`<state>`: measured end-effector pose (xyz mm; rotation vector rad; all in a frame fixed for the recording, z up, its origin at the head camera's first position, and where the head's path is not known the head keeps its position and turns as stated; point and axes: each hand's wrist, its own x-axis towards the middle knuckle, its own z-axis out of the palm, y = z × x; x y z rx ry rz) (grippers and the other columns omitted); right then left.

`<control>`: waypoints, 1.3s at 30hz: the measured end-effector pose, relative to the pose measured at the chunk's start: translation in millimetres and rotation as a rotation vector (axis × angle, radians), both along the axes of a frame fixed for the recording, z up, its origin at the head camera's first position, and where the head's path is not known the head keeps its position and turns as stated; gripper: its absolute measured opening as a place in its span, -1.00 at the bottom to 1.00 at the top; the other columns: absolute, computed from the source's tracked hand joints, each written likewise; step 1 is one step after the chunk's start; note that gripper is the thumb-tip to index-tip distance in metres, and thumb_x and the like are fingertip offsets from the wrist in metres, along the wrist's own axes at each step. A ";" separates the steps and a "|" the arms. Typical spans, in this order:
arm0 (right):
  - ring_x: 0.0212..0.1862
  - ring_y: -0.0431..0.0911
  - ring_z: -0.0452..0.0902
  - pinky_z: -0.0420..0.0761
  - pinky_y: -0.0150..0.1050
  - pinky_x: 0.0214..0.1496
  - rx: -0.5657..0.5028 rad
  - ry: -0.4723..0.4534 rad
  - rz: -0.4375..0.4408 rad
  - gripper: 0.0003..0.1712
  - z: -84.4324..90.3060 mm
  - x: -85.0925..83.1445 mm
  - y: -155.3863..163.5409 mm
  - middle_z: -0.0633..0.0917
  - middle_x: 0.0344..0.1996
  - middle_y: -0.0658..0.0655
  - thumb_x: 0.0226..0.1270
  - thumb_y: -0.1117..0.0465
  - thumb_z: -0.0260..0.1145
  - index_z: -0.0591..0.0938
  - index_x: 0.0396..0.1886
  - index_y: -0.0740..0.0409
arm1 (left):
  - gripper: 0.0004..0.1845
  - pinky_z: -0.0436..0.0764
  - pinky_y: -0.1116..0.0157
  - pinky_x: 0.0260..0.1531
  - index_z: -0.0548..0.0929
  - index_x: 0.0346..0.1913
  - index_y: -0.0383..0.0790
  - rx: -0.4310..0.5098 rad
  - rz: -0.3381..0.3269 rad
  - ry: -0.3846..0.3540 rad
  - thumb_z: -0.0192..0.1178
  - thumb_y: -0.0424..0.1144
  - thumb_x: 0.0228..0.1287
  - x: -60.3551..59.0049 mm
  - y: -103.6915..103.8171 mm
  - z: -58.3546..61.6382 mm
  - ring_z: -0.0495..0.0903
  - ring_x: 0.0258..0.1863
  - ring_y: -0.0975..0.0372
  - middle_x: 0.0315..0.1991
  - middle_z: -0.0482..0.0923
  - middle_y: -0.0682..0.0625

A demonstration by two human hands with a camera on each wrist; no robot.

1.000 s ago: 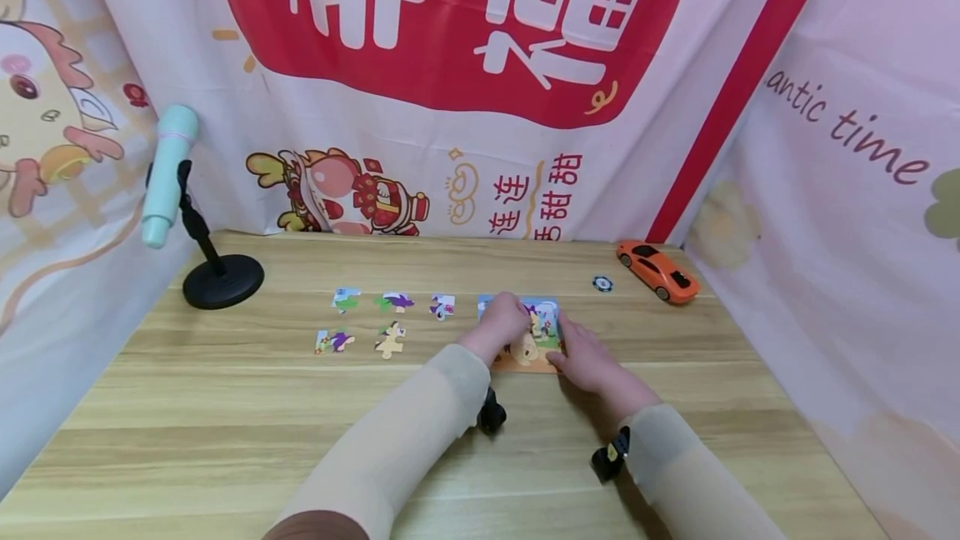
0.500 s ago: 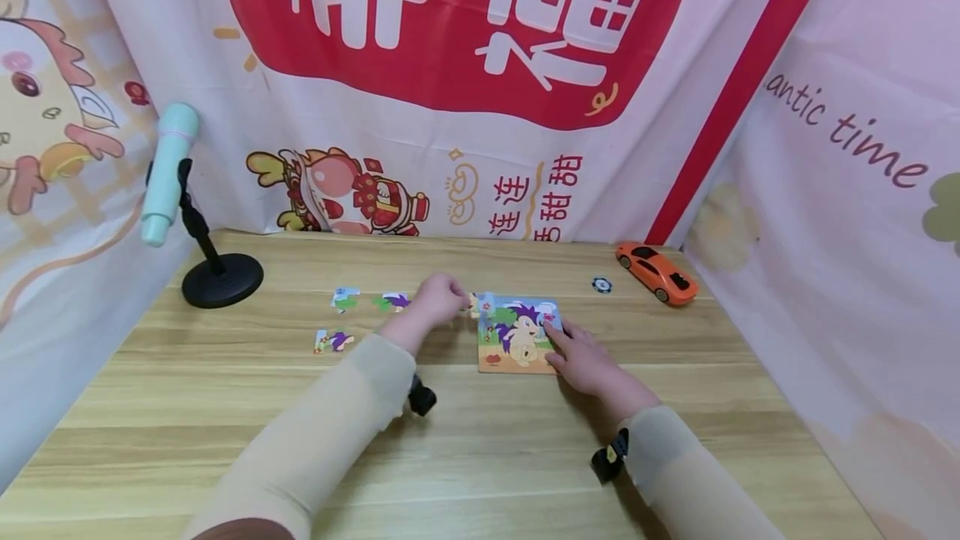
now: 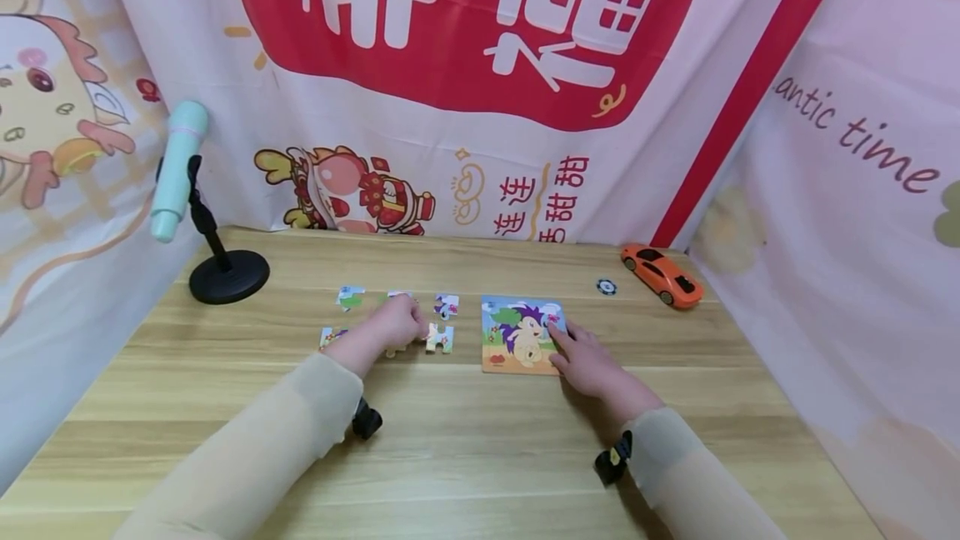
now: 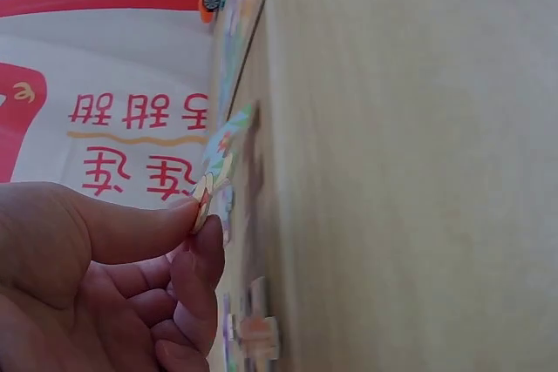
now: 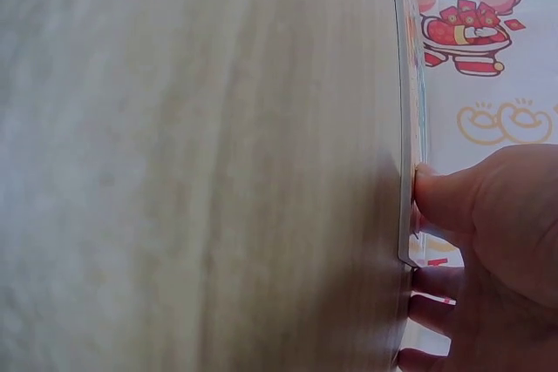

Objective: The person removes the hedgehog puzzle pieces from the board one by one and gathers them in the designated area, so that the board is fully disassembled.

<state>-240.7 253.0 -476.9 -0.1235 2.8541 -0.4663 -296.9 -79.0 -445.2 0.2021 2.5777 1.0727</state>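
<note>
Left hand point(image 3: 393, 327) in the thick of it: thumb and forefinger clamped on a puzzle piece point(image 3: 436, 335), and the left-wrist view has that piece tilted, held just above the table point(image 3: 480, 448). Around it, between the table's middle and its far edge, lie the loose pieces point(image 3: 446, 305), some partly hidden behind the hand.

Over to the right hand point(image 3: 588, 362): fingers apart, forefinger on top of the picture board point(image 3: 517, 338), thumb at its right side near the lower right corner, other fingers just beyond that side. The board lies flat right of the table's centre, nearer the far edge than the near one, a purple-spined cartoon hedgehog on its face. The piece in the left hand is just left of it.

Out by the table's far right corner sits an orange toy car point(image 3: 662, 275), a round chip point(image 3: 607, 287) to its left. At the far left corner, a mint-green microphone point(image 3: 180, 169) leans in its black stand point(image 3: 229, 277).
</note>
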 end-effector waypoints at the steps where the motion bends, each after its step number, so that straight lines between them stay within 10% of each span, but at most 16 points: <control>1: 0.50 0.27 -0.10 0.02 0.32 0.38 -0.002 -0.001 -0.002 -0.31 0.4 0.2 0.0 0.00 0.54 0.26 0.56 -0.06 0.05 0.08 0.58 -0.16 | -0.94 0.51 0.26 -0.45 0.59 -0.31 -0.29 -0.013 -0.006 0.004 0.27 -0.38 0.26 0.6 0.7 -1.8 0.50 -0.41 0.13 -0.35 0.54 -0.09; 14: 0.50 0.25 -0.08 0.03 0.32 0.37 -0.005 0.003 -0.005 -0.31 1.2 0.4 -1.6 0.01 0.54 0.24 0.55 -0.06 0.06 0.10 0.58 -0.17 | -0.90 0.50 0.20 -0.33 0.59 -0.37 -0.20 -0.164 -0.030 0.089 0.29 -0.30 0.24 -0.5 8.3 -11.7 0.50 -0.37 0.13 -0.38 0.53 -0.04; 22: 0.50 0.25 -0.10 0.03 0.32 0.37 -0.012 -0.003 -0.006 -0.31 0.4 0.3 0.7 0.00 0.55 0.24 0.55 -0.08 0.05 0.09 0.58 -0.18 | -0.96 0.49 0.21 -0.34 0.59 -0.24 -0.20 -0.077 -0.004 0.162 0.23 -0.33 0.29 1.0 22.8 -1.4 0.49 -0.36 0.13 -0.33 0.52 -0.04; 31: 0.50 0.26 -0.10 0.03 0.32 0.38 -0.019 0.004 -0.007 -0.31 -0.2 -0.2 4.0 0.00 0.54 0.25 0.56 -0.07 0.05 0.09 0.58 -0.18 | -0.78 0.56 0.21 -0.28 0.64 -0.14 -0.19 0.009 -0.169 0.160 0.37 -0.30 0.15 14.1 73.2 -3.0 0.53 -0.31 0.17 -0.28 0.56 0.03; 39: 0.50 0.28 -0.10 0.02 0.32 0.37 -0.014 0.004 0.000 -0.31 -1.8 -0.2 3.4 0.00 0.54 0.26 0.56 -0.07 0.05 0.09 0.58 -0.17 | -0.61 0.50 0.17 -0.18 0.62 -0.13 -0.16 -0.179 -0.211 0.226 0.50 -0.08 0.05 21.9 100.4 -16.3 0.48 -0.29 0.16 -0.23 0.56 0.02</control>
